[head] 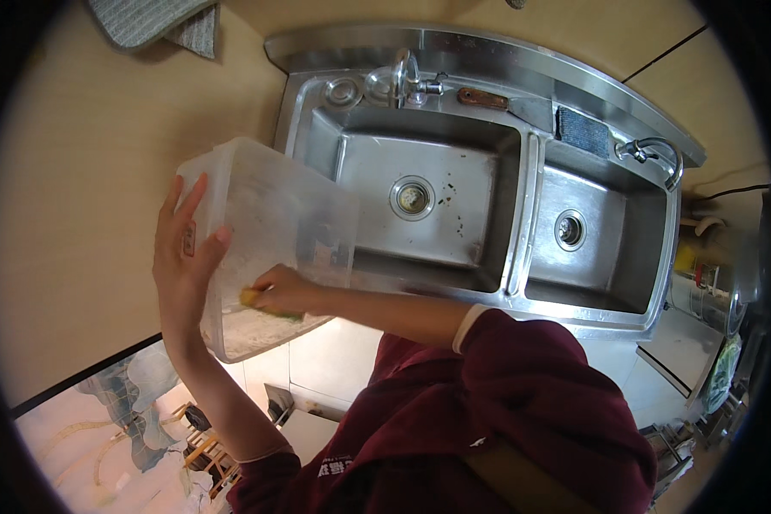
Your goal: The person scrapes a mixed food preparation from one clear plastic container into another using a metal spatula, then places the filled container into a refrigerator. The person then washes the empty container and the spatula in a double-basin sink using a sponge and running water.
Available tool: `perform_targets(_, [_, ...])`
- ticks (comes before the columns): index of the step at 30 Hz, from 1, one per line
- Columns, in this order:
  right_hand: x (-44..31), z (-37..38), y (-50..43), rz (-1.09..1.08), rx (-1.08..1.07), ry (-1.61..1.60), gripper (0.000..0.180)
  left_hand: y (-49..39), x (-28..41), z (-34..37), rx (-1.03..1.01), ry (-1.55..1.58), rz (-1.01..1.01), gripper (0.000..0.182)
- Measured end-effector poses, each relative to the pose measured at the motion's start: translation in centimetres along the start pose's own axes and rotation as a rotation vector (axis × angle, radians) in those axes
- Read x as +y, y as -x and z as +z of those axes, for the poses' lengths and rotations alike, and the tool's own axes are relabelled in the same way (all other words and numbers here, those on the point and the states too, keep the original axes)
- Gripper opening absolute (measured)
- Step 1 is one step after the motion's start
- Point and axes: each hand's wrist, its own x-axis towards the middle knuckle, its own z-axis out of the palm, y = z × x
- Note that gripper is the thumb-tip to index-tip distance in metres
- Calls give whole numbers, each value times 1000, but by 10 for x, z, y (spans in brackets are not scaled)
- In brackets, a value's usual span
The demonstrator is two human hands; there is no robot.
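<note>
A translucent plastic bin [276, 212] is tilted on its side at the left edge of a steel double sink, its opening towards the right. My left hand [189, 247] supports it from outside at its left end, fingers spread against the plastic. Inside the bin, my right hand [283, 290] grips a yellow and green sponge [250, 297] against the lower wall. That wall has a whitish, streaky film on it. The large sink basin [417, 238] beside the bin holds small dark scraps, with pale bits in its drain.
Behind the basins stand two taps [399, 80] [665, 151], a wood-handled scraper [488, 97] and a dark scouring cloth [581, 132]. The smaller basin [584, 257] is to the right. A grey striped cloth [148, 19] hangs at the upper left. Jars and bags stand far right.
</note>
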Motion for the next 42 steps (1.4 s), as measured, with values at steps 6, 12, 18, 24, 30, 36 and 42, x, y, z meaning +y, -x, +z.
perform_targets(6, [-30,9,-8,-1262,305,535,13,3,-3,-1,7,13,-8,61])
perform_targets(12, [-20,-26,-2,-535,875,55,33,13,-14,-10,-34,-8,63,67])
perform_targets(18, [-57,12,-6,-970,154,5,28,22,-16,-11,39,-1,32,69])
perform_targets(24, [-40,0,-7,-550,656,314,38,25,-16,-13,82,-32,-19,66])
perform_targets(30, [-87,-5,-34,-990,766,808,36,28,-22,-13,91,-54,-13,63])
perform_targets(36, [23,-46,-75,-132,735,168,29,33,-22,-14,107,-84,43,64])
perform_targets(42, [63,-63,-53,-546,651,1111,26,33,-22,-14,73,-50,35,65])
